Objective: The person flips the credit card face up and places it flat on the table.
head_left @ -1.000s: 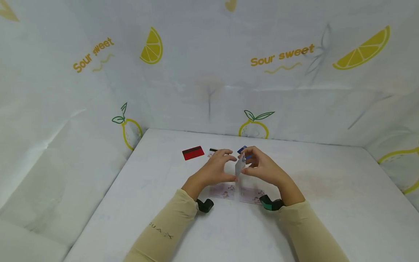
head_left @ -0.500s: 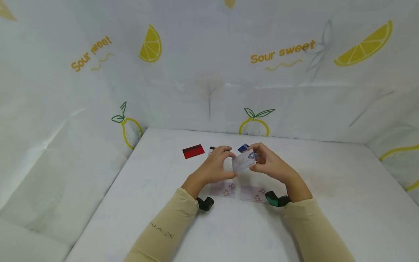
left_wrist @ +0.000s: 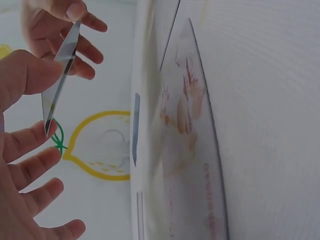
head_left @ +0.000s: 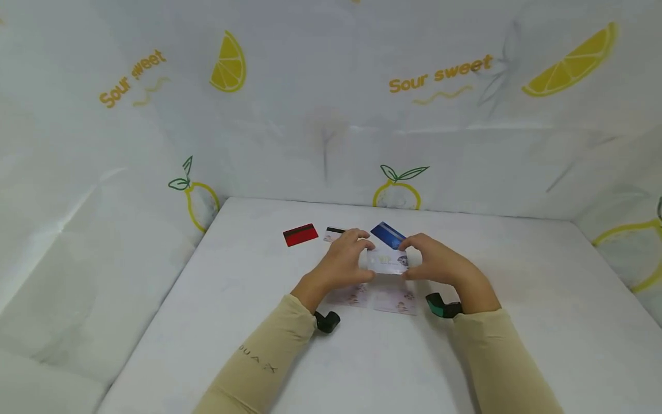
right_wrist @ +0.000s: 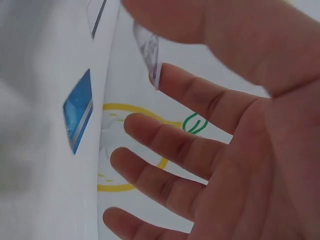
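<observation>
A silvery-white card (head_left: pixel 387 262) printed with "VIP" is held level between my two hands above the table. My left hand (head_left: pixel 336 265) pinches its left end between thumb and index finger, the other fingers spread apart in the left wrist view. Its right end is pinched by my right hand (head_left: pixel 439 263) in the same way; the right wrist view shows a patterned corner of the card (right_wrist: pixel 148 49) there. Just behind lies a blue card (head_left: pixel 385 235) with a pale stripe. Two pinkish printed cards (head_left: pixel 395 301) (head_left: pixel 354 295) lie side by side below the hands.
On the far part of the white table (head_left: pixel 233 259) lie a red card (head_left: pixel 300 234) with a dark stripe and a white card (head_left: pixel 333 232) with a black stripe, partly hidden by my left hand. A lemon-print sheet (head_left: pixel 310 115) hangs behind and at the sides.
The card has turned from nearly edge-on to facing the head camera. My right hand has shifted right, uncovering more of the blue card. The left hand has barely moved.
</observation>
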`<action>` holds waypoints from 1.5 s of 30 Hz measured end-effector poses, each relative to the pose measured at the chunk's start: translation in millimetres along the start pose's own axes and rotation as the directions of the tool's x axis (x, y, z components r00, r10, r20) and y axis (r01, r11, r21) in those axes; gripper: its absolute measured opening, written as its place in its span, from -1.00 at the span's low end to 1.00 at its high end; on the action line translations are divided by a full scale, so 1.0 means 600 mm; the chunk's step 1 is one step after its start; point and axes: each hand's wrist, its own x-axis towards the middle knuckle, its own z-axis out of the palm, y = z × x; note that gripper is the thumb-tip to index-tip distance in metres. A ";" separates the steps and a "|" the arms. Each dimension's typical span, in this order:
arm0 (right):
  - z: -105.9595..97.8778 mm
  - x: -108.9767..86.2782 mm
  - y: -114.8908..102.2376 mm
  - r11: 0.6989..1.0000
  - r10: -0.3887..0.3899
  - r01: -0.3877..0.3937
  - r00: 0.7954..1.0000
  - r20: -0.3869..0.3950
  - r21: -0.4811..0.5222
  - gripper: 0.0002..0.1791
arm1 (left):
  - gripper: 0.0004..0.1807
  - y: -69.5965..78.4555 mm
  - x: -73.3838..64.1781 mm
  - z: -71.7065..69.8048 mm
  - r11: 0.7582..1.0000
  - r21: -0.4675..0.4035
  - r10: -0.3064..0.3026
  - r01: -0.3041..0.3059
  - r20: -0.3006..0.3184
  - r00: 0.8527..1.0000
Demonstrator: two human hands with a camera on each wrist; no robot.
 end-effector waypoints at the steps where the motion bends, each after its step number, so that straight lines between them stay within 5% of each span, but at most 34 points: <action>1: 0.003 0.003 0.001 1.000 0.011 -0.011 1.000 0.006 -0.015 -0.40 | -0.47 0.000 0.001 0.003 1.000 0.008 -0.010 0.010 0.014 1.000; 10: 0.034 0.027 0.016 0.989 0.061 -0.053 0.997 0.048 -0.141 -0.43 | -0.42 -0.004 0.013 0.033 0.988 0.119 -0.122 0.103 0.167 0.978; 19: 0.040 0.030 0.014 0.980 0.108 -0.089 0.989 0.103 -0.178 -0.49 | -0.38 0.011 0.018 0.039 0.968 0.208 -0.199 0.137 0.318 0.927; 45: 0.030 0.018 0.037 0.981 0.156 -0.144 0.984 0.083 -0.133 -0.50 | -0.46 0.023 0.052 0.044 0.968 0.210 -0.210 0.140 0.368 0.906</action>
